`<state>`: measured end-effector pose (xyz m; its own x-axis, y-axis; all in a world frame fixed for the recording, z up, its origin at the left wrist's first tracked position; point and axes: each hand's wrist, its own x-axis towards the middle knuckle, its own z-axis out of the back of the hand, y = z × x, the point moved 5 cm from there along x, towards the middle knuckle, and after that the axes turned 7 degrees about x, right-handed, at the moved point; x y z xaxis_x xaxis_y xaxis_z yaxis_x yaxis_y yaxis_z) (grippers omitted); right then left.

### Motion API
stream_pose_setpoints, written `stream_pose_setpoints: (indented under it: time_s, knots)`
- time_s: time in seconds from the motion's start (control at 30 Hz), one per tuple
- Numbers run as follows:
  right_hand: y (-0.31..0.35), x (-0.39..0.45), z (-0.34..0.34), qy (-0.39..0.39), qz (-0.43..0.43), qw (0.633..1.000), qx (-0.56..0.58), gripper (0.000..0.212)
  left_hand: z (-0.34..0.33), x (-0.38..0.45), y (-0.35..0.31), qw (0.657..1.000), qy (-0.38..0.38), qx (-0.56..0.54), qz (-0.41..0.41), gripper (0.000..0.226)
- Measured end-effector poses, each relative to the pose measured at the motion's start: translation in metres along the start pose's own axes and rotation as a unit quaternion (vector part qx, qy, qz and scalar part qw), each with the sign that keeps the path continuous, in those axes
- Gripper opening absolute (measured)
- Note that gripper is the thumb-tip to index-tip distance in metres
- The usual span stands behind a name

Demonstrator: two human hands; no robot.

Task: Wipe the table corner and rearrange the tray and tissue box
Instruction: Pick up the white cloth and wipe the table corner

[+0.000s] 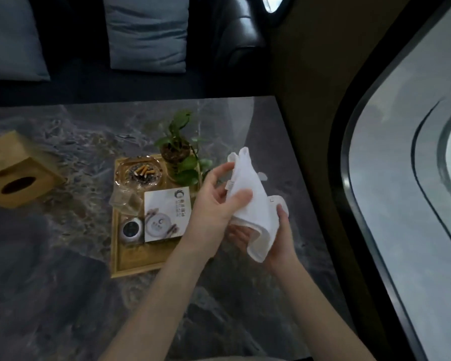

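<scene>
A white cloth hangs between both hands above the dark marble table, right of the tray. My left hand pinches its upper fold. From below, my right hand cups the lower part. The wooden tray lies mid-table, carrying a glass ashtray with cigarette butts, a potted plant, a white card and a small round device. A wooden tissue box sits at the left edge, apart from the tray.
The table's far right corner lies beyond the cloth. A dark sofa with blue-grey cushions runs behind the table. A curved dark-rimmed surface fills the right side, separated from the table by a dark gap.
</scene>
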<state>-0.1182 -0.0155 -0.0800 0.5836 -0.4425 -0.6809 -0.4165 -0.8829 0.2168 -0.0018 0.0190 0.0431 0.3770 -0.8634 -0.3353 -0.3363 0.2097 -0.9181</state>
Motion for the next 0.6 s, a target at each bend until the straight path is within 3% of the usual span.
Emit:
stream_pose_setpoints:
  time_s: [0.13, 0.23, 0.43, 0.6]
  knots:
    - [0.028, -0.008, 0.014, 0.047, 0.058, 0.995, 0.067, 0.084, -0.012, 0.018, 0.031, 0.984, 0.025, -0.156, 0.076, 0.043]
    - [0.053, -0.010, 0.006, 0.080, 0.046, 0.994, 0.052, 0.082, -0.010, 0.025, 0.060, 0.977, 0.020, -0.170, 0.124, 0.046]
    - [0.075, -0.004, 0.010, 0.055, -0.027, 0.998, -0.017, 0.059, -0.001, 0.037, 0.091, 0.987, -0.026, -0.010, 0.159, 0.047]
    - [0.104, -0.005, -0.001, 0.009, 0.029, 0.998, -0.054, 0.047, -0.005, 0.057, 0.098, 0.980, -0.084, 0.143, 0.106, 0.026]
